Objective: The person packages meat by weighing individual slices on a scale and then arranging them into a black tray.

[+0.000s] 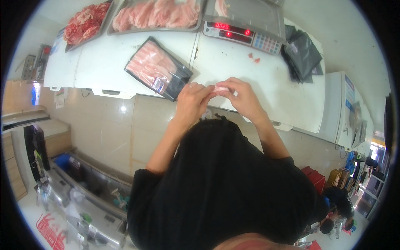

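Note:
Close to the front edge of the white counter, my left hand [191,101] and my right hand [243,98] meet, fingers pinched together. Between them they hold a small pink-and-white meat slice [219,89], rolled or folded and partly hidden by my fingertips. Just left of my hands lies a black pack of sliced meat [152,62] with a clear top and a white label. Beyond my hands a digital scale [229,34] shows lit red digits, and a meat slice [221,7] rests on its pan.
A tray of pink sliced meat [158,16] and a tray of redder meat [88,23] stand at the back left. Black plastic bags [302,54] lie at the right. Meat scraps [254,58] dot the counter [258,91]. Metal equipment [83,208] stands behind me at lower left.

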`<act>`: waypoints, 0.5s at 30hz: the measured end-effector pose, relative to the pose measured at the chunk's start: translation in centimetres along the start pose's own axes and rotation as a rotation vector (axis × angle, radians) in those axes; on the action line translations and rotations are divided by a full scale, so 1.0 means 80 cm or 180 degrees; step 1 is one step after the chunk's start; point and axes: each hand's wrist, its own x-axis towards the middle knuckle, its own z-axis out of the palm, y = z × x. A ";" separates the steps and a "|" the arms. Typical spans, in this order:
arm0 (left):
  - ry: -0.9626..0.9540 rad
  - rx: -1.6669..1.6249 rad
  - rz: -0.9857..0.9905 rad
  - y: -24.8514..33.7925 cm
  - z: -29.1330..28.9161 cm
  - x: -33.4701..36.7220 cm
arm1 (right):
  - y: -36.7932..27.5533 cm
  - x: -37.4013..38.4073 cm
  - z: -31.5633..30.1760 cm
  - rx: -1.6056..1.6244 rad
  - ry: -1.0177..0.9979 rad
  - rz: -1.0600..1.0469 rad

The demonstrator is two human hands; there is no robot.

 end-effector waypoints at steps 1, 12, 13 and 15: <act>-0.0124 -0.0028 -0.0072 0.000 0.000 0.000 | 0.002 -0.001 0.000 -0.0061 -0.0011 -0.0013; -0.0308 -0.1811 -0.1628 0.002 -0.018 0.003 | 0.027 0.008 -0.027 0.0776 -0.0021 0.0055; -0.0227 -0.1669 -0.1471 0.002 -0.020 0.002 | 0.032 0.009 -0.030 0.0968 -0.0024 0.0055; -0.0069 -0.1383 -0.1166 0.003 -0.025 0.003 | 0.039 0.011 -0.034 0.1360 -0.0038 0.0061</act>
